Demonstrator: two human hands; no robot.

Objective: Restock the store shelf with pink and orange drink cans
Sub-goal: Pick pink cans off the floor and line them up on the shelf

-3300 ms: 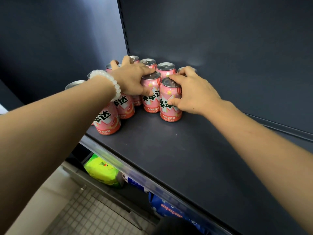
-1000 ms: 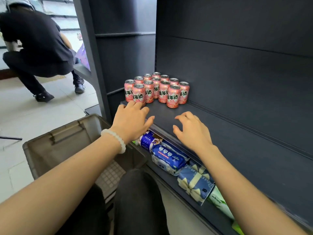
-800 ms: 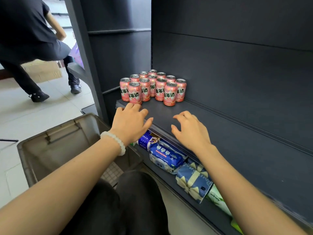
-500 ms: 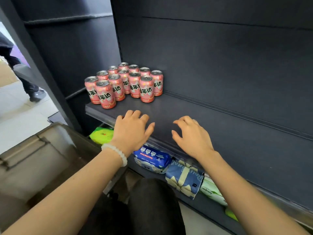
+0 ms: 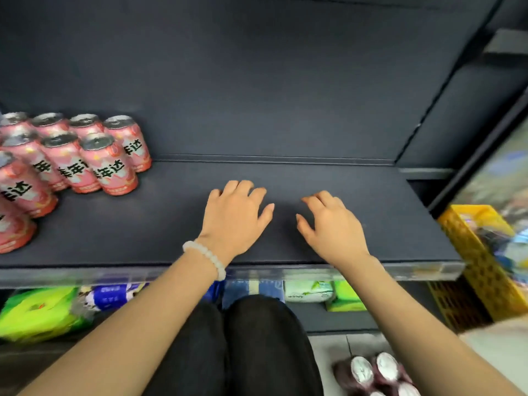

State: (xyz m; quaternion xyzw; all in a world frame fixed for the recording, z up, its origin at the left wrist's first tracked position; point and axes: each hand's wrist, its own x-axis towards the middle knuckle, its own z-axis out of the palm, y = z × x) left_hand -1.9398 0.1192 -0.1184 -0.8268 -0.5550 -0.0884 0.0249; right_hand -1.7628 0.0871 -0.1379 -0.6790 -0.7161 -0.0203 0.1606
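On the dark shelf point(image 5: 371, 212), the left hand point(image 5: 234, 221) (bead bracelet at the wrist) and the right hand point(image 5: 331, 227) hover side by side with fingers relaxed and holding nothing, well apart from the pink cans point(image 5: 85, 158) clustered far left.

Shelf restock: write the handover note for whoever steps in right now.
Left hand: open, holds nothing, over the dark shelf.
Right hand: open, fingers loosely curled, holds nothing, over the same shelf.
Pink cans: standing upright, grouped at the shelf's left end.
Done: that pink group is placed.
Left: the shelf right of the group is bare; no orange cans on it. Cans with purple sides stand on the floor at lower right.
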